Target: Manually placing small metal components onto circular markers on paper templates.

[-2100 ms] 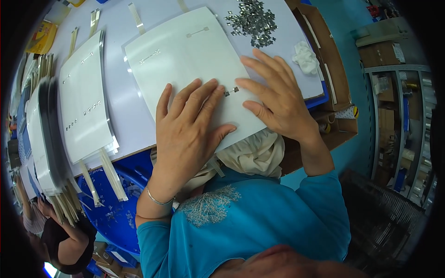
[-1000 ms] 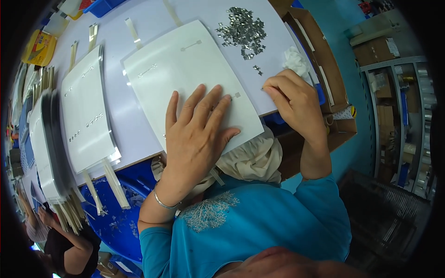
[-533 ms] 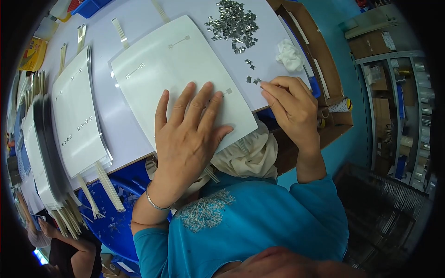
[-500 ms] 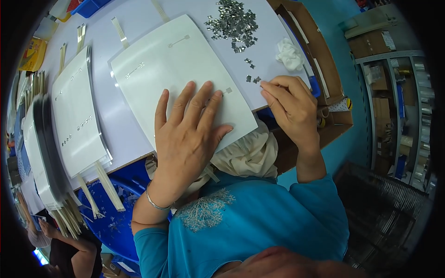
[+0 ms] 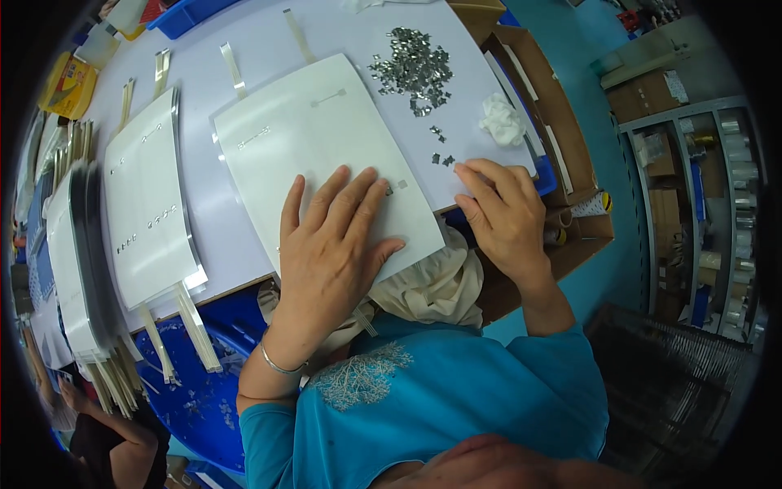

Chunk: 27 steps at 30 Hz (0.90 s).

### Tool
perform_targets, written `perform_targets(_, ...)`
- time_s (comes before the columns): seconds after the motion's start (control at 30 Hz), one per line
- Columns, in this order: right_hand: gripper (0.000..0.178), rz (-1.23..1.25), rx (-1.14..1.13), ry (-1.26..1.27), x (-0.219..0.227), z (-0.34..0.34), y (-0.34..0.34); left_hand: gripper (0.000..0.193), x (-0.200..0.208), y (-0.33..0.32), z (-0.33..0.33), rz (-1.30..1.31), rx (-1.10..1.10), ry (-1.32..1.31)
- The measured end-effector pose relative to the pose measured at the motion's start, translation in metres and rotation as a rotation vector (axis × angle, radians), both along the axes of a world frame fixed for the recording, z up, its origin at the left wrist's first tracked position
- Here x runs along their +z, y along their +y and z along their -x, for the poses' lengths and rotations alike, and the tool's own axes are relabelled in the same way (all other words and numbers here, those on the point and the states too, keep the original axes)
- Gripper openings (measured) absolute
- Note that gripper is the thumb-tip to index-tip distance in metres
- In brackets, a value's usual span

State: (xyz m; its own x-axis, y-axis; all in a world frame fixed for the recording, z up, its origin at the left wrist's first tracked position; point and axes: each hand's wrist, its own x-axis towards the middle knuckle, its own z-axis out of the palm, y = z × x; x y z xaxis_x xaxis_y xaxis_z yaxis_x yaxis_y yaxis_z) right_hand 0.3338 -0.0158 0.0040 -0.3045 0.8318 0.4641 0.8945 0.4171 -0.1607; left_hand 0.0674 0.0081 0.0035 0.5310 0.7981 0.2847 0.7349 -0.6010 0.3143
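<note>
A: Left to right, quick. Far left edge of the desk (image 5: 204,204): stacked sheets (image 5: 77,269), then a flat sheet (image 5: 147,212) with tiny chips stuck on.

B: Left hand (image 5: 330,253)?

A: Flat, fingers spread, pressing the near edge of the big white sheet (image 5: 318,155) at the front of the desk. Gripping nothing.

B: Right hand (image 5: 505,216)?

A: Fingers curled together at the sheet's right edge, tips beside a few loose chips (image 5: 440,151). Can't tell if one is pinched; too small. Main chip pile (image 5: 411,69) sits toward the far right corner, white wad (image 5: 501,122) beside it.

B: Risks?

A: The sheet overhangs the front edge, so if the left hand lifts, it could slide into the lap. A chip could slip from the fingertips and drop off the desk. The right sleeve or wrist might brush the loose chips and scatter them.
</note>
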Motion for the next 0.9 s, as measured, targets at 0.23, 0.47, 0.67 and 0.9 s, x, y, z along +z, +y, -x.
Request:
perform_targets(0.23,0.043,0.001,0.06,0.238,-0.007,0.042,0.0,0.064,0.005,-0.007,-0.005,0.01,0.014,-0.058)
perform_targets(0.47,0.043,0.03,0.006,0.064,-0.004,0.06,-0.006,0.061,0.005,-0.005,-0.006,0.029,0.007,-0.069)
perform_targets(0.67,0.035,0.091,0.006,0.104,0.005,0.063,-0.007,0.059,0.002,-0.005,-0.005,-0.001,0.028,-0.071)
perform_targets(0.9,0.03,0.026,-0.028,0.246,-0.002,0.056,-0.002,0.062,0.004,-0.007,-0.006,0.014,0.029,-0.066)
